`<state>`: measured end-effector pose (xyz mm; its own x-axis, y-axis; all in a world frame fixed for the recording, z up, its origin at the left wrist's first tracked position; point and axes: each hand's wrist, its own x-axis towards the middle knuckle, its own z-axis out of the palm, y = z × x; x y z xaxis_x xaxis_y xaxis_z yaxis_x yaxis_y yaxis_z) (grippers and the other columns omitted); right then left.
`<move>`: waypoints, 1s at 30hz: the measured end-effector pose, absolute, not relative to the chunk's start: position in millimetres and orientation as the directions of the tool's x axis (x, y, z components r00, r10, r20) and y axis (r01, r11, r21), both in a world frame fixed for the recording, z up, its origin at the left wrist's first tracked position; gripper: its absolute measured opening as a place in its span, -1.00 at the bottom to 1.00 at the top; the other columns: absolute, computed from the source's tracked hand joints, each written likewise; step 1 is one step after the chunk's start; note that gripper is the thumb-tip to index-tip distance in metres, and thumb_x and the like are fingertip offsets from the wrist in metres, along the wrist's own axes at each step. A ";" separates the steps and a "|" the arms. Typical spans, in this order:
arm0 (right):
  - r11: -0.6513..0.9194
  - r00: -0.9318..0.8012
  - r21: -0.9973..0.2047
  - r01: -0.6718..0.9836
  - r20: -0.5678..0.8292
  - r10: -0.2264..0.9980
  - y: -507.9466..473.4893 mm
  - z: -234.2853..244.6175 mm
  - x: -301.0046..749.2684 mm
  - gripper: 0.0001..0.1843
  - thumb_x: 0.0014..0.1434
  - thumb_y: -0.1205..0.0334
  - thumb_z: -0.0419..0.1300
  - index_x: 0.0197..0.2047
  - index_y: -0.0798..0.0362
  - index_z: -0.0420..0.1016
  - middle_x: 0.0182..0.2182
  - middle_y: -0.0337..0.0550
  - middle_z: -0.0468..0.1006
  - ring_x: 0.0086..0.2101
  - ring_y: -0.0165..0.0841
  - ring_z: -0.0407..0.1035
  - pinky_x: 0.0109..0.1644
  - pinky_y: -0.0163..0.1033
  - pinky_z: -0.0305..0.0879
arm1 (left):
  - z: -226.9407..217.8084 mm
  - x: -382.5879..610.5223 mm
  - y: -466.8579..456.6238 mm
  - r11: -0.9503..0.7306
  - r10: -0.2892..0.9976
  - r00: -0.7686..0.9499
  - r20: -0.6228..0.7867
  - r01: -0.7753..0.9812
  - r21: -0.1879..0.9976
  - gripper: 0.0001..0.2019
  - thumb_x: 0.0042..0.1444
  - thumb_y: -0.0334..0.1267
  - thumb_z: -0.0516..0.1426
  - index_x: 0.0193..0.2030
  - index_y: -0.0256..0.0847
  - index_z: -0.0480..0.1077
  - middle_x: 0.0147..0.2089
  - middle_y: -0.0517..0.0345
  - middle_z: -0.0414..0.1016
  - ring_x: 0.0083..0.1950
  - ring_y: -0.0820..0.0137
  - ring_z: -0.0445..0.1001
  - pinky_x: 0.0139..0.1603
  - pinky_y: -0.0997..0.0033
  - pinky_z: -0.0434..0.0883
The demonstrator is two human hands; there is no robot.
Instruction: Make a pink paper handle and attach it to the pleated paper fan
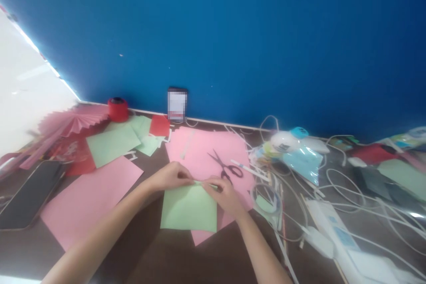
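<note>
A light green sheet of paper (189,211) lies in front of me, partly over a large pink sheet (199,148). My left hand (171,175) is closed on its far edge, thumb and fingers pinched together. Close beside it, my right hand (223,191) pinches the same edge a little to the right. Both sets of fingertips nearly meet at the middle of that edge, and what they do to the paper there is partly hidden. Just beyond my right hand, black-handled scissors (226,168) rest on the pink sheet with blades apart.
Left are another pink sheet (93,202), a dark phone (29,193), green papers (115,142), a pink pleated fan (75,122) and a red roll (117,109). Right are a tape roll (279,206), white cables, a power strip (333,226) and a plastic packet (302,162). A blue wall (213,44) stands behind.
</note>
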<state>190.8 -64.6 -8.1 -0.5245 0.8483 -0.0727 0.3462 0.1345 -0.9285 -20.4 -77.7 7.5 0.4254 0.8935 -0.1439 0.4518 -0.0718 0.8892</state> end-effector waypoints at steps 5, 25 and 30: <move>0.110 -0.468 -0.921 0.375 -0.086 0.880 -59.0 -3.6 196.5 -0.75 0.10 0.11 0.11 -0.32 0.07 0.55 -0.33 -0.10 0.58 -0.26 -0.25 0.42 -0.16 -0.17 0.34 | -0.6 -28.1 -72.6 -0.053 0.915 0.387 -0.115 0.397 0.916 -0.80 0.01 -0.16 0.13 -0.38 -0.21 0.53 -0.34 0.10 0.56 -0.33 0.36 0.49 -0.31 0.45 0.40; 0.674 -0.744 -0.516 0.529 0.100 0.660 -45.9 4.2 160.2 -0.79 0.09 0.40 0.03 -0.48 0.05 0.44 -0.51 -0.22 0.48 -0.47 -0.40 0.31 -0.29 -0.28 0.17 | -5.6 -27.6 -69.9 -0.326 0.889 0.454 0.062 0.531 0.782 -0.80 0.06 -0.24 0.06 -0.33 -0.18 0.52 -0.35 0.14 0.57 -0.37 0.40 0.47 -0.32 0.48 0.34; 0.689 -0.750 -0.488 0.536 0.100 0.654 -47.3 15.9 166.1 -0.79 0.01 0.41 0.00 -0.57 0.04 0.34 -0.58 -0.28 0.39 -0.50 -0.41 0.25 -0.28 -0.30 0.16 | 1.2 -27.0 -74.0 -0.312 0.912 0.407 0.054 0.601 0.736 -0.76 0.09 -0.20 0.05 -0.34 -0.19 0.52 -0.33 0.14 0.57 -0.33 0.32 0.48 -0.31 0.43 0.33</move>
